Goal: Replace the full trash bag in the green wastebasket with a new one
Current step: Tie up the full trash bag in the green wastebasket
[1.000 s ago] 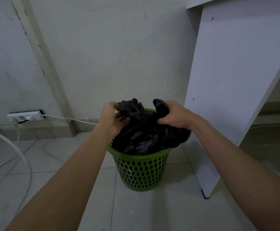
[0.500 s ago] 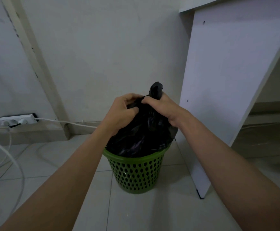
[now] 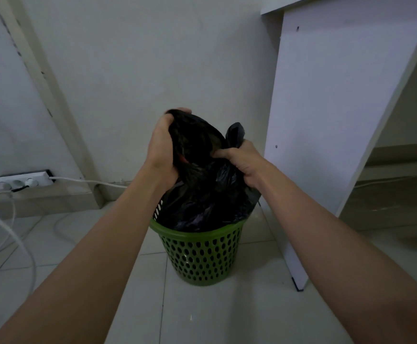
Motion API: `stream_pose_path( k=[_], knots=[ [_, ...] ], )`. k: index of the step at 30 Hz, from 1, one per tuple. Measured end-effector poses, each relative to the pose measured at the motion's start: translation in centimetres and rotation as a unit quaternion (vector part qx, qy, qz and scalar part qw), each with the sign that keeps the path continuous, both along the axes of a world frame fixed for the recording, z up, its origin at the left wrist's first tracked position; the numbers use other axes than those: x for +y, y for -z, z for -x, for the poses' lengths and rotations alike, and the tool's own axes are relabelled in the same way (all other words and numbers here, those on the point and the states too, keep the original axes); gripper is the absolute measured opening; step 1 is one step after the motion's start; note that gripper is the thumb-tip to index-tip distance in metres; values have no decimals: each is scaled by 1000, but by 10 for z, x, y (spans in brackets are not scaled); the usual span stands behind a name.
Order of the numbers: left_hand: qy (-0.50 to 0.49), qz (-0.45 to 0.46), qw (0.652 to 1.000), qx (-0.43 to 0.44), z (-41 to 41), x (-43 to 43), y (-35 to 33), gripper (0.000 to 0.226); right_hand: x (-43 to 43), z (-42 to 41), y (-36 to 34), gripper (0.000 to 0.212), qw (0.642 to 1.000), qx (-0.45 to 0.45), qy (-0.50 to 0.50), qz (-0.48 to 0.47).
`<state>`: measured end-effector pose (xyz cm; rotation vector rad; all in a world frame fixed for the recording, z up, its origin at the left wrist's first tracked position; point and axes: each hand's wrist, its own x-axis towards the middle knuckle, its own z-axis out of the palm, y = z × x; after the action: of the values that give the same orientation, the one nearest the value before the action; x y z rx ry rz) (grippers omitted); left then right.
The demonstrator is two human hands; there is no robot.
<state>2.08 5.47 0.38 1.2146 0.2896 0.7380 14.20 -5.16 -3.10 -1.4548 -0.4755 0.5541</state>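
A green perforated wastebasket (image 3: 201,254) stands on the tiled floor with a full black trash bag (image 3: 207,194) bulging out of its top. My left hand (image 3: 161,147) grips the gathered left part of the bag's mouth, held up above the basket. My right hand (image 3: 242,162) grips the right part of the bag's top, a black flap sticking up behind its fingers. The bag's lower part is hidden inside the basket.
A white desk side panel (image 3: 326,132) stands just right of the basket. A white power strip (image 3: 23,181) lies at the wall on the left, with white cables (image 3: 16,242) looping over the floor. The wall is right behind the basket.
My hands have parted slightly and the bag's top has been drawn higher above the rim. The left hand now holds a bunched fold up high; the right hand sits lower.
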Motion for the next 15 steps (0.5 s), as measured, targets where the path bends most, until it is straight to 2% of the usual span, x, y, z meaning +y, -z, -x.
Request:
stream_pose_path(
  k=[3,5,8,10,12,13,15],
  knots=[
    [-15,55,998,-19,2,3,-12,41,1,-1,-13,30,992,-120,41,9],
    [-10,41,999,-20,3,8,-14,42,2,-3,-23,28,981,-180,68,5],
    [-7,7,1000,25,3,14,-5,43,0,-3,-33,24,972,-215,88,-29],
    [-13,3,998,68,0,22,5,53,-1,-3,-36,24,975,-203,66,-58],
    [-26,0,995,93,-4,26,9,64,-2,-1,-38,17,981,-186,22,-43],
    [-31,-1,995,92,-6,26,9,66,-3,0,-38,16,980,-196,2,-15],
    [-37,19,998,49,-11,21,1,62,-5,1,-40,29,965,-254,-48,35]
  ],
)
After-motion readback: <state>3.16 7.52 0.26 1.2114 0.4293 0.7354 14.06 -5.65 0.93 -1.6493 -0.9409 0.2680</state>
